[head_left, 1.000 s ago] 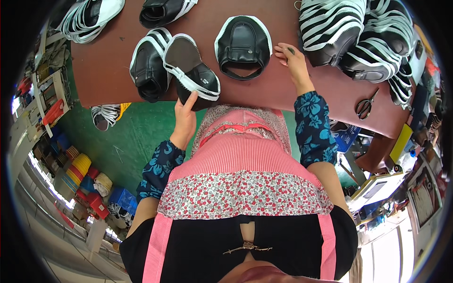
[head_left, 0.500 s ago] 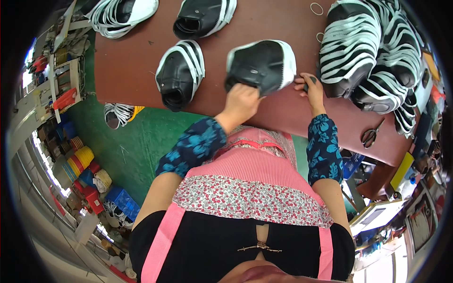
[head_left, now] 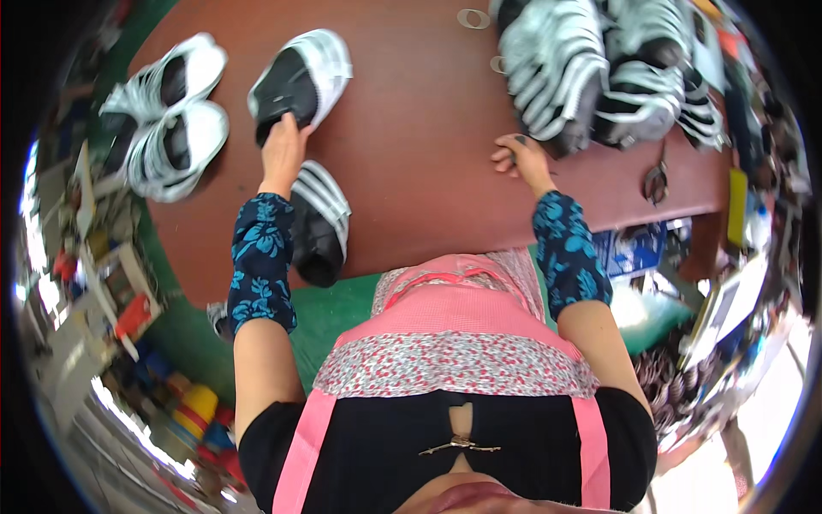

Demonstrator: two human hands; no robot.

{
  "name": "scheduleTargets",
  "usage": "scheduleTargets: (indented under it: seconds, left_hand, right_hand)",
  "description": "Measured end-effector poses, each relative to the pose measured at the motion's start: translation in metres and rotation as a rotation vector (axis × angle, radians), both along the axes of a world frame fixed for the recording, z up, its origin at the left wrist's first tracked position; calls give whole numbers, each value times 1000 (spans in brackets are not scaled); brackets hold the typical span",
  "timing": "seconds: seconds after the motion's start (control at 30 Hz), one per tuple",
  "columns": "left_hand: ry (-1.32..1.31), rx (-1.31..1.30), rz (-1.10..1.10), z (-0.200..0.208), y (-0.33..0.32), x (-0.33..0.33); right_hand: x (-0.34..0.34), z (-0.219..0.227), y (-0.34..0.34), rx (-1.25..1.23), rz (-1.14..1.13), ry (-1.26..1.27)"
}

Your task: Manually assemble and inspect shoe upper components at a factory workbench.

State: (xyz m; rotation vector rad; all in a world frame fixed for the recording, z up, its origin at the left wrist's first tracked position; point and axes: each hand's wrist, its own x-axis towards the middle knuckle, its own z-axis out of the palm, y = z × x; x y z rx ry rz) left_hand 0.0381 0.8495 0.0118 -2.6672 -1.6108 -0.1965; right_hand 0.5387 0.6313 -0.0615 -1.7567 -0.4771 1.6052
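My left hand (head_left: pixel 284 154) is closed on the near, collar end of a black shoe upper (head_left: pixel 289 84) with a white edge, toward the table's far left. Layered white edges show at its right side; whether it rests on another upper is hard to tell. Just right of my left forearm, a black upper with white stripes (head_left: pixel 324 210) lies near the table's front edge. My right hand (head_left: pixel 527 163) hovers low over or rests on the table, fingers curled around a small dark thing (head_left: pixel 519 140) I cannot make out, near a large pile of striped uppers (head_left: pixel 552 73).
Stacked black-and-white uppers (head_left: pixel 201 141) lie at the left of the reddish-brown table (head_left: pixel 411 154). Further striped uppers (head_left: pixel 646 98) are heaped at the right. Dark-handled scissors (head_left: pixel 655 182) lie near the right front edge, above a blue crate (head_left: pixel 629 248). A pale ring (head_left: pixel 473 19) lies at the back.
My left hand has carried the black upper from the middle to the far left, beyond the striped upper. My right hand keeps its curled grip. The whole view has swung leftward.
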Motion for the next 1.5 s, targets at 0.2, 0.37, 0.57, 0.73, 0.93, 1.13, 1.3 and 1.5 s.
scheduleTargets:
  seconds: [0.2,0.37,0.57,0.73,0.93,1.13,1.3,1.5]
  left_hand:
    - [371,-43,166,26,35,39]
    - [-92,-203,63,105,-62,226]
    - [-627,-751,-593,48,-239,448]
    - [-199,-557,-238,-7,-219,489]
    - [-304,-224,-339,-38,-185,491]
    - [-356,-74,-239,-47,-179,501]
    - [-421,-349,-144,-130,-154,455]
    - [-416,-895,1,29,-151,391]
  right_hand:
    - [-8,3,-2,75,4,102]
    - [32,0,-98,134,-424,24]
    - [125,12,-71,253,-497,-340]
    - [153,109,-49,483,64,-819]
    - [247,140,101,694,-297,-546]
    - [232,82,140,605,-154,-356]
    - [213,93,154,795,26,-285]
    - [125,138,161,577,-29,117]
